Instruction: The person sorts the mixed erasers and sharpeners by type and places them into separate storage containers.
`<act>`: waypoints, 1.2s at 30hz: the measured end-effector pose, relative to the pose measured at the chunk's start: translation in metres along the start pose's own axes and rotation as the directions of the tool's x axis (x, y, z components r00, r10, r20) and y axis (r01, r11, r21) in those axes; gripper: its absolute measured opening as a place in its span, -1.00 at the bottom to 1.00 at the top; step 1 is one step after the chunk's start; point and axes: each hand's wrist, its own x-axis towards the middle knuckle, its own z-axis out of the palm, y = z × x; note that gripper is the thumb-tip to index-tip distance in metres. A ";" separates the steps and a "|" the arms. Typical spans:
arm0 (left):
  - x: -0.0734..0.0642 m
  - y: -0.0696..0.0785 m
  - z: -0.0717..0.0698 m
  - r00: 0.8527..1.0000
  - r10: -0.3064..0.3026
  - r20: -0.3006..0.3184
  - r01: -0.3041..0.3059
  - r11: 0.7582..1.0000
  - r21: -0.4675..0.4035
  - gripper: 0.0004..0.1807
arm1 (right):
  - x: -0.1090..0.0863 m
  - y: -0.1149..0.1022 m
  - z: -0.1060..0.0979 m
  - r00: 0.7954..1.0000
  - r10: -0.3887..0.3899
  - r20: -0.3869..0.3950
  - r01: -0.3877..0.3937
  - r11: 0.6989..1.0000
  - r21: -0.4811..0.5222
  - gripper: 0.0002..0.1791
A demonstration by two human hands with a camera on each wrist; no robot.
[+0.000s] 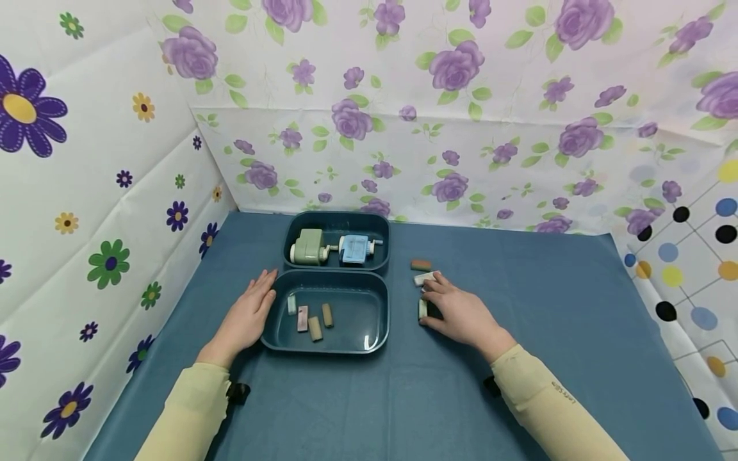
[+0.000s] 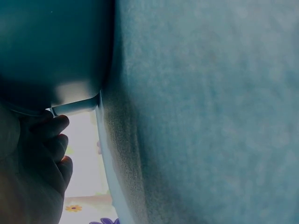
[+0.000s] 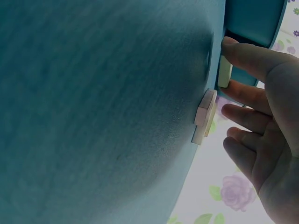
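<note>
My right hand [image 1: 464,314] pinches a light green eraser [image 3: 225,72] between thumb and index finger, low over the cloth right of the trays. Just beyond it lie a white eraser [image 1: 424,278] and a brown eraser [image 1: 421,264]; a pink eraser [image 3: 205,107] shows past the fingers in the right wrist view. My left hand [image 1: 245,318] rests with extended fingers along the left side of the front tray [image 1: 352,346]. Inside that tray lie a pale green eraser [image 1: 291,304], a pink eraser [image 1: 302,318] and two tan erasers [image 1: 314,328].
Behind the front tray stands a second dark tray [image 1: 288,221] with a green crank pencil sharpener [image 1: 310,246] and a blue one [image 1: 353,249]. A blue cloth [image 1: 369,410] covers the table. Flowered sheets [image 1: 403,147] hang at the back and sides.
</note>
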 end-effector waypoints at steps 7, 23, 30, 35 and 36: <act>-0.001 0.002 -0.001 1.000 -0.010 0.003 0.010 1.000 0.004 -0.39 | 0.000 -0.001 0.000 1.000 0.015 0.021 -0.015 1.000 0.013 -0.43; -0.001 0.003 -0.001 1.000 -0.007 0.007 0.007 1.000 0.017 -0.40 | -0.002 0.000 0.003 0.999 0.030 0.042 -0.031 0.999 0.023 -0.43; 0.000 0.002 -0.002 1.000 -0.020 0.017 0.020 1.000 0.024 -0.39 | -0.003 0.000 0.003 0.999 0.022 0.024 -0.022 0.999 0.025 -0.42; 0.001 0.002 -0.001 0.999 -0.025 0.020 0.024 1.000 0.018 -0.39 | -0.002 -0.003 0.001 1.000 0.020 0.006 -0.021 0.999 0.044 -0.43; 0.001 0.003 -0.001 1.000 -0.024 0.020 0.023 1.000 0.017 -0.39 | -0.002 -0.003 0.001 1.000 0.019 0.002 -0.020 0.999 0.045 -0.43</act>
